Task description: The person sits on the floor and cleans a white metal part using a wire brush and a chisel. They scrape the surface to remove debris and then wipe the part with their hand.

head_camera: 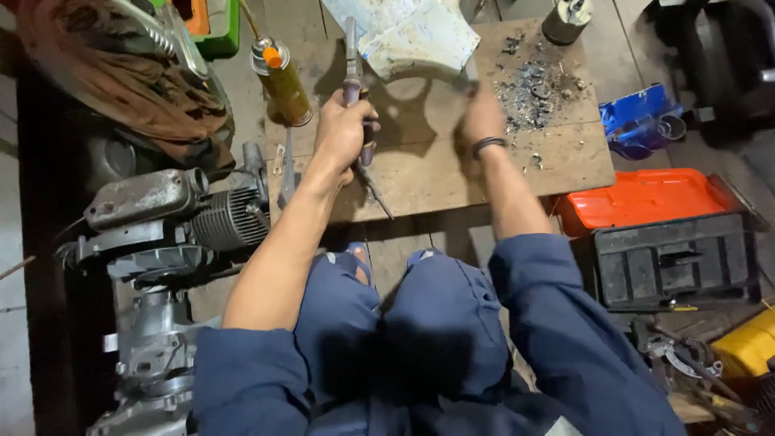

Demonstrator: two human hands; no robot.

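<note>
Hands at work over a low wooden board (452, 173) on a workshop floor, seen from above by a seated person in blue overalls. Left hand (345, 129) is clenched around the dark handle of a long, thin tool (355, 89), held roughly upright with its pointed tip resting on the board. Right hand (483, 113), with a dark band on the wrist, reaches to the edge of a pale, chipped casting (412, 36) lying at the far side of the board; it is blurred, so its grip cannot be told. Grey shavings (533, 93) lie scattered just right of that hand. A yellow spray can (284, 81) stands at the board's left corner. An engine (178, 218) sits to the left, and an orange-lidded black toolbox (662, 234) to the right.
</note>
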